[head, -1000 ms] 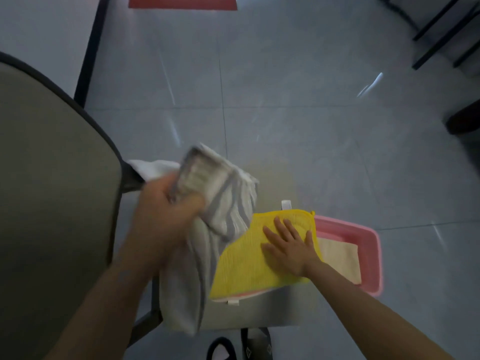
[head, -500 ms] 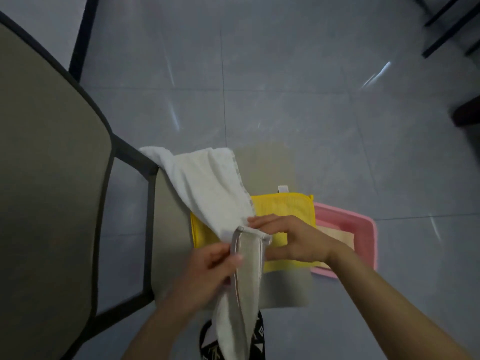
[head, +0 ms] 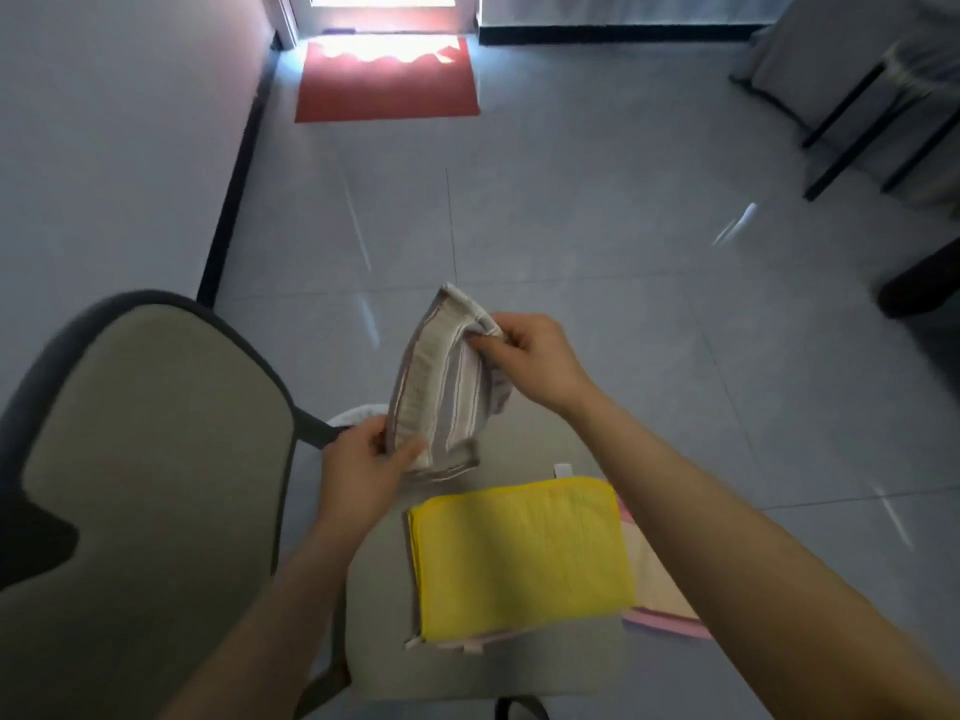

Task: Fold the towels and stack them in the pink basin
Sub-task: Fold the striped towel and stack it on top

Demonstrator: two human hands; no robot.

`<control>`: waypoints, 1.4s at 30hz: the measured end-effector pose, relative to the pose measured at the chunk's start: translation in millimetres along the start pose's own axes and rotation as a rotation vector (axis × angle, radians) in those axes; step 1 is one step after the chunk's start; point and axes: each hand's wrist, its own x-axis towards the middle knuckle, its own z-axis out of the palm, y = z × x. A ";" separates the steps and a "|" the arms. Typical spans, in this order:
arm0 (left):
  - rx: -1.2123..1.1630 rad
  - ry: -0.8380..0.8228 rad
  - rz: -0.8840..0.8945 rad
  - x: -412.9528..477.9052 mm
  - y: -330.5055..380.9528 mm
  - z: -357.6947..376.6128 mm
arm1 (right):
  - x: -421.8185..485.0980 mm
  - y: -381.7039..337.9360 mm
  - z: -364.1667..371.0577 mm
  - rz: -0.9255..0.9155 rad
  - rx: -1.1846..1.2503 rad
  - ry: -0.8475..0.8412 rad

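Note:
I hold a grey and white striped towel (head: 447,387) up in the air over the chair seat. My left hand (head: 369,465) pinches its lower left corner, and my right hand (head: 535,356) pinches its upper right edge. Below it a folded yellow towel (head: 519,553) lies on top of the stack. The pink basin (head: 670,626) shows only as a strip at the lower right, mostly hidden by my right forearm. A beige towel (head: 654,563) sits under the yellow one.
A chair with a beige backrest (head: 140,485) stands at the left; its seat (head: 519,449) carries the towels. A white cloth (head: 358,414) peeks out behind my left hand. Grey tiled floor (head: 571,226), red doormat (head: 387,80), black-legged furniture (head: 857,111) at the far right.
My right hand left the yellow towel and took the striped towel's upper edge. Both hands raised the striped towel off the stack. The camera tilted up toward the door.

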 end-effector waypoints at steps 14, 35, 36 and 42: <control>0.444 -0.044 0.645 57.6 182.8 -128.6 | 38.4 -168.7 -121.8 -0.126 -0.059 0.121; 0.827 -1.176 0.175 -72.4 255.5 -210.2 | -111.5 -217.8 -216.8 -0.033 0.418 -0.407; 0.851 -1.232 0.172 -73.7 245.0 -198.1 | -119.3 -202.1 -209.2 0.014 0.444 -0.434; 0.924 -1.389 0.064 -58.4 145.1 -121.3 | -160.2 -73.4 -150.9 0.330 0.474 -0.595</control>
